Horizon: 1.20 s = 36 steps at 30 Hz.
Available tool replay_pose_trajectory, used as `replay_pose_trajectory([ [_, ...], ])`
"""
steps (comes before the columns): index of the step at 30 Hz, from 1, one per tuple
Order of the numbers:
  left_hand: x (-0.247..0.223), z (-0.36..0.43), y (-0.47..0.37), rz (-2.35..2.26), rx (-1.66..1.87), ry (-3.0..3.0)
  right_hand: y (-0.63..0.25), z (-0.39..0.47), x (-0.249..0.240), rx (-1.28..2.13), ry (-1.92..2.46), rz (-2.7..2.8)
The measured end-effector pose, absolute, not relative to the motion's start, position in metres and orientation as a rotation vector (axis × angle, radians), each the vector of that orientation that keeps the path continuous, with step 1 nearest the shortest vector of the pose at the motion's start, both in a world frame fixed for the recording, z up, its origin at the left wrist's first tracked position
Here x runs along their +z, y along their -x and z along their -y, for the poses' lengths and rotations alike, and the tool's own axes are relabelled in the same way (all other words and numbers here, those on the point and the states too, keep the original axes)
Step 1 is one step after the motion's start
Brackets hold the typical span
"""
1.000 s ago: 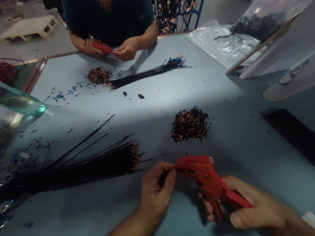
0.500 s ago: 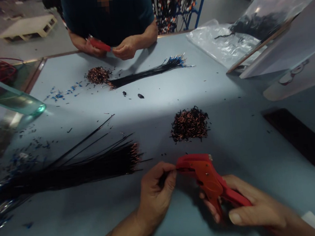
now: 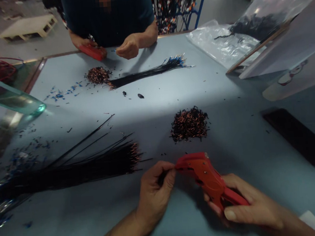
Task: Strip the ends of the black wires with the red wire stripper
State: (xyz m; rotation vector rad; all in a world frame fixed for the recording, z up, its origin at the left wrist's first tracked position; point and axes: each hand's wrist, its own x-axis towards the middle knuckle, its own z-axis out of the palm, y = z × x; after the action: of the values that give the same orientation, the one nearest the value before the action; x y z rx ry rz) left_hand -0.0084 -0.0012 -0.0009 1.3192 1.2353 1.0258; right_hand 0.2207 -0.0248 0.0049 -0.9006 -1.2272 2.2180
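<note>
My right hand [image 3: 246, 202] is wrapped round the handles of a red and orange wire stripper [image 3: 202, 170], whose handles are squeezed close together. At the stripper's nose, my left hand [image 3: 157, 190] is pinched with thumb and forefinger; what it holds is too small and dark to make out. Left of my left hand lies a thick bundle of black wires [image 3: 82, 171] with copper ends towards the hand. Just beyond the stripper sits a pile of short black and copper scraps [image 3: 190, 123].
Across the table a person [image 3: 108, 20] holds another red tool [image 3: 93, 52], near a second wire bundle [image 3: 148, 73] and scrap pile [image 3: 98, 75]. A black phone [image 3: 299, 136] lies at the right, a bottle [image 3: 14, 100] at the left, plastic bags [image 3: 222, 43] at the back right.
My right hand has squeezed the stripper's handles closer together. My left hand has hardly moved. Across the table, the person's red tool has moved left, away from their other hand.
</note>
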Motion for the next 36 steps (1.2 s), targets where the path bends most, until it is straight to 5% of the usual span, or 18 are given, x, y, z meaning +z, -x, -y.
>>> replay_pose_trajectory([
  [21,0.001,0.002,0.009,-1.25,1.012,-1.299,-0.207,0.034,0.013,1.943,1.144,1.411],
  [36,0.001,0.002,0.01,-1.324,1.014,-1.358,-0.213,0.039,-0.005,2.263,0.88,0.814],
])
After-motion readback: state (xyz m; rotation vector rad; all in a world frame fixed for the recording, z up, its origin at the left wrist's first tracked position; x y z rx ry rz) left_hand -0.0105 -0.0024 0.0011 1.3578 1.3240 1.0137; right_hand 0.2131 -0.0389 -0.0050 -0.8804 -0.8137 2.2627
